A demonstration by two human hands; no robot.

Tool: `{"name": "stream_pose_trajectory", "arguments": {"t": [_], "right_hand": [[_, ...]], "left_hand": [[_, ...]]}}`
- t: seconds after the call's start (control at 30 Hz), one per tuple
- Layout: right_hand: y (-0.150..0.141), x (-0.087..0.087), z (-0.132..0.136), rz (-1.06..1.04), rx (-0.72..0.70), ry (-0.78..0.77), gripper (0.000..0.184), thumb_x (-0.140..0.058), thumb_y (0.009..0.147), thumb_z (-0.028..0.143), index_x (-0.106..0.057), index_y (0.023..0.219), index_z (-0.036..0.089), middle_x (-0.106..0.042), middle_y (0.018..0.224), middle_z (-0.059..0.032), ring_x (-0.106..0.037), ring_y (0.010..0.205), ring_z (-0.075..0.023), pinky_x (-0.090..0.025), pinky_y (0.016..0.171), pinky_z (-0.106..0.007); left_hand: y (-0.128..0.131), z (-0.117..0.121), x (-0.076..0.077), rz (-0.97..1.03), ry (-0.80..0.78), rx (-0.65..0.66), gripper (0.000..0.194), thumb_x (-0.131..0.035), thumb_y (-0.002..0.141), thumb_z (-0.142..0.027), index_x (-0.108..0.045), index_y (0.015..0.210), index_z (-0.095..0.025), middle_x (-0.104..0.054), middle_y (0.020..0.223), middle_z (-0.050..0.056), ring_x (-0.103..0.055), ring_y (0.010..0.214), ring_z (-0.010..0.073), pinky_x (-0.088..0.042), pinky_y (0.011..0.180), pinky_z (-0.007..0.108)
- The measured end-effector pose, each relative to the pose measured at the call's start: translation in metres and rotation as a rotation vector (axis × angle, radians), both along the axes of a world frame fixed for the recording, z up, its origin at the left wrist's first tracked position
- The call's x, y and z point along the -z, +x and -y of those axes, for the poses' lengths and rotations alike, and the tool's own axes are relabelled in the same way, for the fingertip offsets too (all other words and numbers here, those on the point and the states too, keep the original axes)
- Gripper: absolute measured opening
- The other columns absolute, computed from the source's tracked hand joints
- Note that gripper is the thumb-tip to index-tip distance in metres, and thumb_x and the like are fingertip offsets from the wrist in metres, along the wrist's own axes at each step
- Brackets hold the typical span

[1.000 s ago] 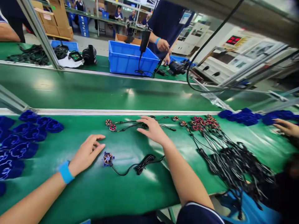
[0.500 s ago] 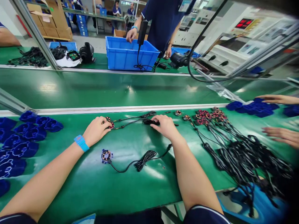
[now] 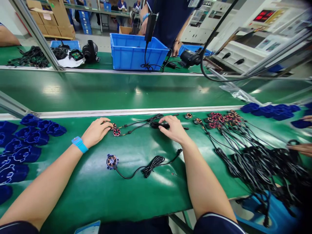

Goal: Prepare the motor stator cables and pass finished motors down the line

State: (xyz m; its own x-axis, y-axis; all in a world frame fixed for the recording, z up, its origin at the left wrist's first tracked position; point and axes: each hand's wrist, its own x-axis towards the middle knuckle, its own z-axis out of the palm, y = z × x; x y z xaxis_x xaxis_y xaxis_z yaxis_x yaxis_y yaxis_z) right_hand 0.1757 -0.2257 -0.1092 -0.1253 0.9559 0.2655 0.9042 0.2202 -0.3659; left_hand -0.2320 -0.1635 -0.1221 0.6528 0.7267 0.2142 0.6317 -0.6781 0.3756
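Observation:
My left hand (image 3: 97, 131) is beside two small round motor stators with copper windings. Its fingertips reach the edge of the upper stator (image 3: 113, 126), while the lower red-ringed stator (image 3: 116, 132) lies uncovered. Black cables run right from both to a coiled cable bundle (image 3: 156, 125). Over that bundle is my right hand (image 3: 173, 128), thumb and fingers apart on either side of it; its far fingers are partly hidden. Nearer me, a stator in a blue housing (image 3: 112, 162) lies with its own tied black cable (image 3: 153, 166).
Blue plastic housings (image 3: 26, 143) crowd the left side. At right lies a heap of stators (image 3: 216, 119) with tangled cables (image 3: 258, 159), some over a blue stool (image 3: 275, 211). Another person's hand (image 3: 301, 149) is at the far right. A blue bin (image 3: 138, 58) stands beyond the frame.
My left hand has drawn back a little to the left, uncovering the two stators. My right hand's thumb and fingers are slightly wider apart. The co-worker's hands at right have moved.

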Motion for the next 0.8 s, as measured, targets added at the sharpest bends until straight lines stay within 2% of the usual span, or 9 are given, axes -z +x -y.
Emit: {"name": "stream_pose_trajectory", "arguments": {"t": [0.17, 0.3, 0.43, 0.63, 0.7, 0.8], "right_hand": [[0.002, 0.009, -0.001, 0.062, 0.013, -0.013, 0.03, -0.059, 0.084, 0.038, -0.064, 0.108, 0.022, -0.066, 0.112, -0.0101, -0.056, 0.105, -0.0328, -0.042, 0.09, -0.048], [0.002, 0.014, -0.003, 0.064, -0.012, -0.037, 0.027, -0.058, 0.085, 0.036, -0.064, 0.107, 0.021, -0.067, 0.106, -0.01, -0.059, 0.099, -0.0304, -0.044, 0.092, -0.048], [0.004, 0.015, -0.004, 0.062, -0.043, -0.036, 0.026, -0.056, 0.086, 0.035, -0.064, 0.107, 0.022, -0.068, 0.104, -0.0096, -0.062, 0.097, -0.029, -0.046, 0.092, -0.048], [0.012, 0.012, -0.003, 0.034, -0.068, -0.1, 0.035, -0.06, 0.08, 0.031, -0.064, 0.113, 0.021, -0.067, 0.104, -0.0088, -0.063, 0.1, -0.0291, -0.049, 0.093, -0.047], [0.014, 0.011, -0.003, 0.022, -0.062, -0.115, 0.035, -0.059, 0.077, 0.028, -0.065, 0.111, 0.02, -0.067, 0.101, -0.0087, -0.064, 0.097, -0.0283, -0.05, 0.092, -0.045], [0.017, 0.011, -0.003, 0.025, -0.051, -0.127, 0.033, -0.056, 0.075, 0.026, -0.067, 0.105, 0.019, -0.067, 0.098, -0.009, -0.064, 0.094, -0.0284, -0.05, 0.089, -0.044]], "left_hand": [[0.001, 0.001, 0.003, -0.021, -0.053, 0.047, 0.032, -0.048, 0.102, -0.05, -0.062, 0.118, -0.026, -0.065, 0.124, 0.005, -0.059, 0.115, 0.0275, -0.046, 0.098, 0.046], [0.002, 0.004, -0.005, 0.033, -0.066, 0.027, 0.035, -0.042, 0.103, -0.051, -0.061, 0.108, -0.022, -0.067, 0.111, 0.006, -0.062, 0.102, 0.0249, -0.048, 0.09, 0.041], [0.008, 0.007, -0.009, 0.097, -0.052, -0.011, 0.036, -0.038, 0.105, -0.05, -0.058, 0.109, -0.021, -0.066, 0.109, 0.006, -0.063, 0.099, 0.0205, -0.051, 0.086, 0.034], [0.016, 0.009, 0.001, 0.054, 0.032, -0.112, 0.036, -0.04, 0.104, -0.044, -0.061, 0.119, -0.02, -0.061, 0.125, 0.012, -0.055, 0.113, 0.0314, -0.045, 0.093, 0.05], [0.014, 0.01, -0.001, 0.051, 0.059, -0.079, 0.036, -0.044, 0.102, -0.044, -0.063, 0.121, -0.021, -0.056, 0.13, 0.012, -0.052, 0.117, 0.0311, -0.043, 0.099, 0.051], [0.011, 0.012, -0.008, 0.006, 0.113, 0.066, 0.032, -0.048, 0.101, -0.047, -0.07, 0.112, -0.026, -0.055, 0.13, 0.01, -0.05, 0.12, 0.0298, -0.042, 0.101, 0.049]]}}
